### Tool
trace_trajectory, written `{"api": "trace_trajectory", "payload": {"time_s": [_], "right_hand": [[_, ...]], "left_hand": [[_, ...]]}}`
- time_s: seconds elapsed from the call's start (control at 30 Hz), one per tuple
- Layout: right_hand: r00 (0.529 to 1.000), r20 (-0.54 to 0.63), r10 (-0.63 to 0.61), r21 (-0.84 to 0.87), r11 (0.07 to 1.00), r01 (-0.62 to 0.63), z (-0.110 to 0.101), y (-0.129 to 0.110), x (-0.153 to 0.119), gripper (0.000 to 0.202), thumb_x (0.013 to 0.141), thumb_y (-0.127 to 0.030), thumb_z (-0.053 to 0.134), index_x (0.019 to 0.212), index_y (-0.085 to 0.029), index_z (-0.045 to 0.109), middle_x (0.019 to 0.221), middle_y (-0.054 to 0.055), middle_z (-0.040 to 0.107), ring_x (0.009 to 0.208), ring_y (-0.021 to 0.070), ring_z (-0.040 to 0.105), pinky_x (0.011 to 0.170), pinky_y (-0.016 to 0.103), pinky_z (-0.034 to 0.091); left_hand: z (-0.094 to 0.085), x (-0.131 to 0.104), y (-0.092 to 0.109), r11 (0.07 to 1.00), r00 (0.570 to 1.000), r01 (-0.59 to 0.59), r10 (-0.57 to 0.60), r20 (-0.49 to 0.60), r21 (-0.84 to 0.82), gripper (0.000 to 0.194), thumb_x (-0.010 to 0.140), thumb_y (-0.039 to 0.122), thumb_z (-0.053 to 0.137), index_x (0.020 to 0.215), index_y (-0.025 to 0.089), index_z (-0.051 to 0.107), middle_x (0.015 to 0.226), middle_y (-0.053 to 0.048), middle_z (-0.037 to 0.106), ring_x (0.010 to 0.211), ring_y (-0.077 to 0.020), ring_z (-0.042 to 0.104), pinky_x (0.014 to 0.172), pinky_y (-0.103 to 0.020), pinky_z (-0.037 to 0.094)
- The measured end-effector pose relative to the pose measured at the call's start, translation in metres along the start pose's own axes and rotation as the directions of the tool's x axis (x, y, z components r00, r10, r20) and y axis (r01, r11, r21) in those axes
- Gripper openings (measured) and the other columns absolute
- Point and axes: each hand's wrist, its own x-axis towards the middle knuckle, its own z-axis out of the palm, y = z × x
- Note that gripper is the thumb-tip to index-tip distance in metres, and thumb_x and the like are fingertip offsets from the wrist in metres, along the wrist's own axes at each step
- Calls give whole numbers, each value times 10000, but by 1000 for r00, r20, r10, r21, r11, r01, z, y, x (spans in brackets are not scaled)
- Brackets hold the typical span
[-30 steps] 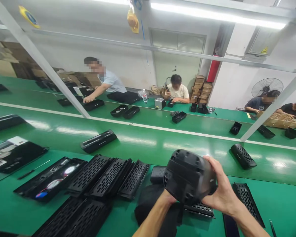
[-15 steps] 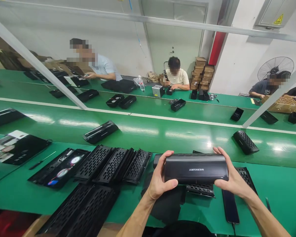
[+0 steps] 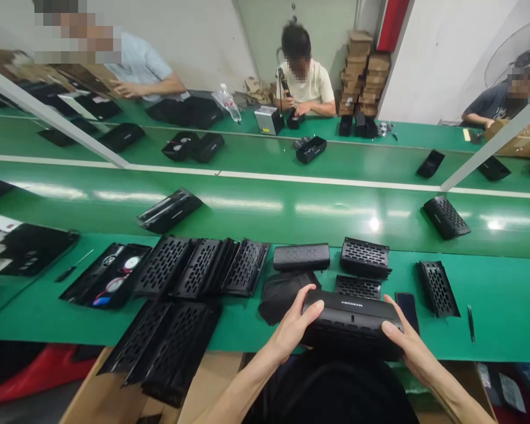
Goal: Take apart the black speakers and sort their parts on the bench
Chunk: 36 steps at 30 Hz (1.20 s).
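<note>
A black speaker housing (image 3: pixel 353 321) with upside-down white MERKURY lettering is held between both my hands at the table's front edge, its slotted side facing me. My left hand (image 3: pixel 294 324) grips its left end, thumb on top. Around the right end my right hand (image 3: pixel 404 333) is closed, thumb on the near side. Just beyond lie a slotted black panel (image 3: pixel 357 287), a black cloth-like piece (image 3: pixel 282 294), a closed black housing (image 3: pixel 301 257) and another slotted panel (image 3: pixel 365 258). A phone (image 3: pixel 407 312) is partly hidden behind my right hand.
Several slotted panels (image 3: pixel 168 265) and an open housing with wired round parts (image 3: pixel 108 277) lie left. A screwdriver (image 3: pixel 73 266) and tweezers (image 3: pixel 470 324) rest on the table. A green conveyor (image 3: pixel 256 218) carries housings beyond. Co-workers sit across, behind a white slanted bar (image 3: pixel 57 121).
My hands have brought the housing lower and nearer to me and tilted it, so its slotted side shows. The camera view has shifted downward, showing more of the table and the boxes below.
</note>
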Motion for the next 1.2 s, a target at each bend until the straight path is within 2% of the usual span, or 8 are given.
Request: {"api": "trace_trajectory", "payload": {"time_s": [0.17, 0.33, 0.43, 0.5, 0.67, 0.83, 1.03, 1.2], "right_hand": [[988, -139, -64, -19, 998, 62, -5, 27, -5, 808, 766, -665, 806, 1464, -336, 567, 1547, 78, 558, 1473, 383, 460, 1184, 596, 393], [989, -141, 51, 30, 998, -47, -6, 31, 2, 663, 749, -655, 805, 1292, -300, 669, 1291, 83, 729, 1203, 396, 680, 992, 578, 555], [978, -122, 169, 71, 984, -161, -7, 27, 3, 649, 734, -684, 809, 1239, -296, 682, 1203, 81, 761, 1095, 386, 724, 971, 575, 561], [976, -85, 201, 85, 977, -194, -10, 23, 0, 699, 727, -697, 820, 1282, -300, 667, 1264, 93, 742, 1112, 377, 720, 1027, 576, 529], [994, 98, 41, 111, 992, -52, -21, 22, -16, 1028, 677, -654, 882, 1561, -376, 437, 1518, 100, 575, 1282, 369, 638, 1132, 565, 450], [995, 30, -93, -95, 991, 96, -29, 31, -23, 861, 716, -608, 860, 1472, -334, 552, 1532, 105, 542, 1403, 399, 516, 1178, 554, 403], [1000, 25, 18, -93, 996, -16, -29, 30, -21, 818, 737, -680, 812, 1439, -347, 556, 1520, 111, 533, 1368, 387, 554, 1125, 548, 456], [1000, 0, -13, -87, 996, 13, -26, 28, -25, 795, 719, -662, 833, 1403, -346, 578, 1495, 114, 552, 1304, 388, 595, 1110, 553, 463]], "left_hand": [[5, -7, -30, 981, 987, 79, -52, 150, -176, 813, 862, 631, 701, 1549, 278, 447, 1637, -105, 455, 1551, -355, 339, 1276, -536, 223], [18, -1, -48, 984, 997, 69, -65, 28, -165, 750, 824, 623, 730, 1438, 223, 565, 1486, -122, 609, 1448, -393, 470, 1234, -554, 314], [18, 0, -46, 984, 995, 97, -95, 24, -152, 738, 844, 651, 699, 1426, 215, 574, 1452, -128, 633, 1428, -389, 494, 1222, -554, 335], [12, -2, -40, 977, 991, 106, -89, 100, -185, 782, 828, 646, 724, 1461, 223, 543, 1527, -130, 576, 1463, -376, 462, 1236, -532, 324], [-7, -12, -27, 977, 970, 18, 33, 239, -211, 914, 724, 558, 846, 1509, 246, 494, 1604, -126, 494, 1509, -378, 402, 1250, -503, 311], [-3, -16, -33, 986, 969, -80, 111, 221, -144, 870, 771, 611, 776, 1495, 226, 485, 1493, -131, 589, 1430, -406, 482, 1175, -527, 411], [-6, -11, -32, 997, 955, -10, 33, 293, -79, 916, 817, 594, 752, 1579, 240, 390, 1581, -140, 517, 1456, -385, 473, 1205, -529, 380], [-6, -9, -28, 996, 952, -30, 54, 302, -85, 950, 762, 581, 796, 1563, 247, 411, 1545, -139, 542, 1407, -405, 509, 1172, -559, 410]]}}
